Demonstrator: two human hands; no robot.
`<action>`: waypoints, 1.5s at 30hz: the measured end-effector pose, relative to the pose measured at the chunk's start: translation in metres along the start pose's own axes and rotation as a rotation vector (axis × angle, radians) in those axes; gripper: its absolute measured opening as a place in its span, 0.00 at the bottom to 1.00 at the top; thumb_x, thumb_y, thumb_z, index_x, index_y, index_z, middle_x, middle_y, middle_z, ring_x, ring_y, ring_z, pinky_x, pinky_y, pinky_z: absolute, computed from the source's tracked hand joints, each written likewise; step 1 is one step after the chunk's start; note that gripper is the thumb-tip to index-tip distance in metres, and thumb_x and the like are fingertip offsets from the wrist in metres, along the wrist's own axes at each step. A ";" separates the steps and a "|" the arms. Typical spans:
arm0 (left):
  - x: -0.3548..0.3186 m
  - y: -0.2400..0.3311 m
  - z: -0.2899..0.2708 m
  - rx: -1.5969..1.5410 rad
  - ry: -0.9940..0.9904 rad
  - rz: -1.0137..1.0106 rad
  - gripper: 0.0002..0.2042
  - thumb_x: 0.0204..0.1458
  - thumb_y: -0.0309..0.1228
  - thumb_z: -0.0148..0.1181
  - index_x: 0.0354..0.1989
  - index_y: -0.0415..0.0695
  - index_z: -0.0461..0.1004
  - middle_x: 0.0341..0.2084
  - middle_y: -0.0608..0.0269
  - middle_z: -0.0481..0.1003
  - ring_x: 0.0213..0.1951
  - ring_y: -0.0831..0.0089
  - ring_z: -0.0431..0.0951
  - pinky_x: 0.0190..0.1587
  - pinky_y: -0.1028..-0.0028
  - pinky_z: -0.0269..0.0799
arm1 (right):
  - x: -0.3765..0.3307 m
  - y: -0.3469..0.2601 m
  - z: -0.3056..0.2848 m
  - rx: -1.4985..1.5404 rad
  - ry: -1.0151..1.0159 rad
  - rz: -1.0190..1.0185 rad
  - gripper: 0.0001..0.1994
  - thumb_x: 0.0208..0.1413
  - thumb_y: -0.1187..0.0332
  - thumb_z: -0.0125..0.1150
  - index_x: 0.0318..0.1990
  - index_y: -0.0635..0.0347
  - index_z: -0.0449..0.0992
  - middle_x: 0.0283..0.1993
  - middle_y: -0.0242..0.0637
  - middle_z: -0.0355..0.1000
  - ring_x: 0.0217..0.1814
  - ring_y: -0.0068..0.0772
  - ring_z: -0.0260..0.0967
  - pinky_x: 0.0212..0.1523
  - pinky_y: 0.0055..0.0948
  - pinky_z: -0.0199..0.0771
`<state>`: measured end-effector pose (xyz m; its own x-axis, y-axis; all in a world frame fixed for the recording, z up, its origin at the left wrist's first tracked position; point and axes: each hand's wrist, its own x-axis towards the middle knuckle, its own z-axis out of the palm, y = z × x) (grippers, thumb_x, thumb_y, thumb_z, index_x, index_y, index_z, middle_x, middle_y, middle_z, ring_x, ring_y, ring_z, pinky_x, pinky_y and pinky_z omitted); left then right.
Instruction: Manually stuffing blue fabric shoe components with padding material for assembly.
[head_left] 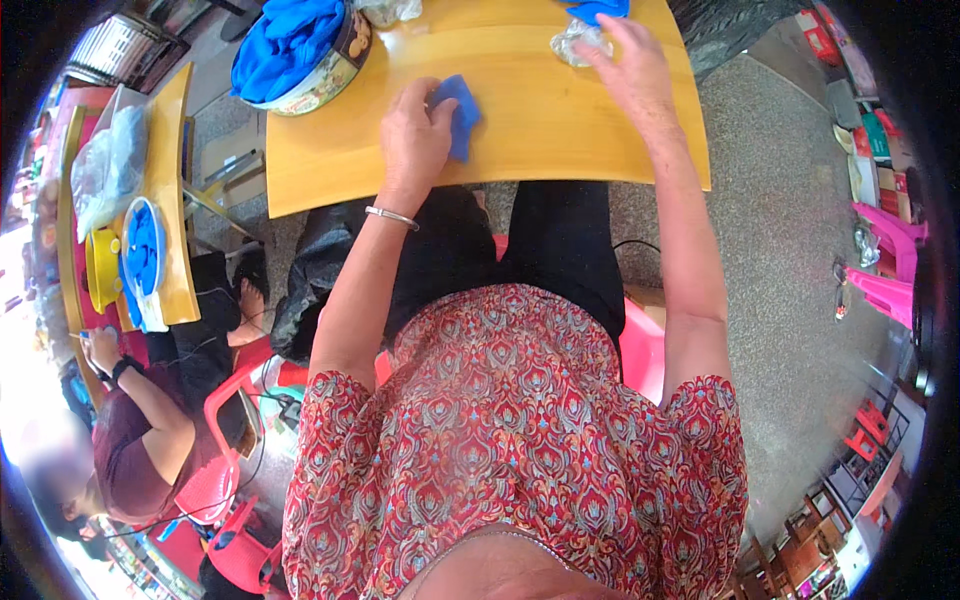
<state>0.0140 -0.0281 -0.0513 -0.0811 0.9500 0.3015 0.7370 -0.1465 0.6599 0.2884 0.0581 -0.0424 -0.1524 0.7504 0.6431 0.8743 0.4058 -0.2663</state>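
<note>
Fingers of left hand (pixel 414 145) are pinching flat blue cloth (pixel 461 112) — slackening might drop it; right hand (pixel 637 82) is hovering open, empty, by crumpled clear plastic (pixel 574 43).

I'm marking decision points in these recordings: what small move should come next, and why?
Probably closing the right hand on the crinkled clear bundle: its fingers are spread close beside it, while the left hand already seems occupied, gripping the blue piece.
</note>
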 end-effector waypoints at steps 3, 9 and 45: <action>0.005 0.012 -0.002 0.230 0.241 0.235 0.20 0.47 0.29 0.66 0.48 0.37 0.72 0.39 0.52 0.75 0.35 0.55 0.76 0.39 0.63 0.73 | -0.001 -0.004 0.012 0.027 -0.115 -0.049 0.25 0.49 0.54 0.68 0.50 0.61 0.75 0.49 0.43 0.75 0.49 0.45 0.73 0.51 0.35 0.73; -0.019 0.040 -0.009 -0.215 0.104 0.129 0.19 0.53 0.29 0.63 0.52 0.39 0.70 0.43 0.57 0.75 0.38 0.67 0.77 0.43 0.71 0.72 | -0.007 0.011 0.018 0.736 -0.197 0.488 0.13 0.51 0.65 0.69 0.43 0.59 0.79 0.39 0.32 0.77 0.41 0.25 0.73 0.44 0.24 0.73; -0.069 0.077 -0.014 -1.264 -0.183 -0.134 0.32 0.47 0.21 0.69 0.62 0.38 0.63 0.49 0.60 0.73 0.50 0.74 0.74 0.50 0.77 0.74 | -0.030 -0.105 -0.049 1.692 -0.219 0.650 0.07 0.57 0.70 0.63 0.42 0.61 0.77 0.39 0.30 0.76 0.39 0.21 0.73 0.40 0.23 0.75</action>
<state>0.0674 -0.1087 -0.0117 0.0623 0.9867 0.1504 -0.4235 -0.1103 0.8991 0.2242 -0.0329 0.0012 -0.1899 0.9772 0.0951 -0.5197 -0.0179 -0.8542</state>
